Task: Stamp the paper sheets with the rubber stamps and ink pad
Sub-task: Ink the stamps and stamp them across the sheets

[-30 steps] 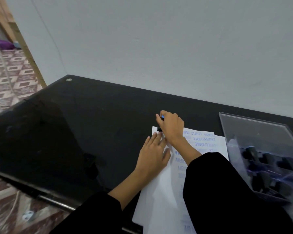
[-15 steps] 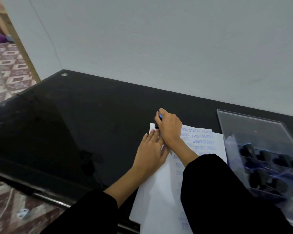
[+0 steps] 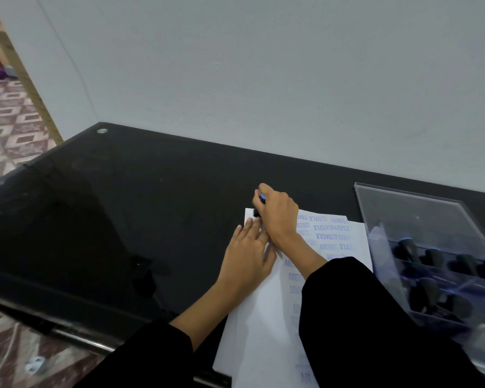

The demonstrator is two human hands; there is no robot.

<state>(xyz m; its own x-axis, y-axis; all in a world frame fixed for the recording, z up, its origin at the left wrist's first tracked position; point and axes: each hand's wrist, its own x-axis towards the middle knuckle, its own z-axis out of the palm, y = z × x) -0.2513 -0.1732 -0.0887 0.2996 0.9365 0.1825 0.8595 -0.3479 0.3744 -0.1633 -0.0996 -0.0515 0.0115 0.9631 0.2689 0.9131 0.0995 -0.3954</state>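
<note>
The black glass table [image 3: 123,219] fills most of what I see, pushed against a pale wall, and on its right end stands the clear plastic case [image 3: 431,247] with the spare rubber stamps [image 3: 409,247] racked inside (I cannot make out an ink pad anywhere from here). Between the case and my arms lie the paper sheets [image 3: 263,317], the top one already crowded with blue words along its far and right parts. My left hand [image 3: 247,259] lies flat, fingers spread, pinning the sheet near its far left corner. My right hand [image 3: 279,217] is clenched round the stamp [image 3: 259,205], a black one with a blue cap, its foot set on that same corner just beyond my left fingertips. To print well here I judge I should press straight down, with even weight and no rocking, keep the left palm heavy so the paper cannot creep on the slick glass, then lift cleanly upward to avoid a smear.
</note>
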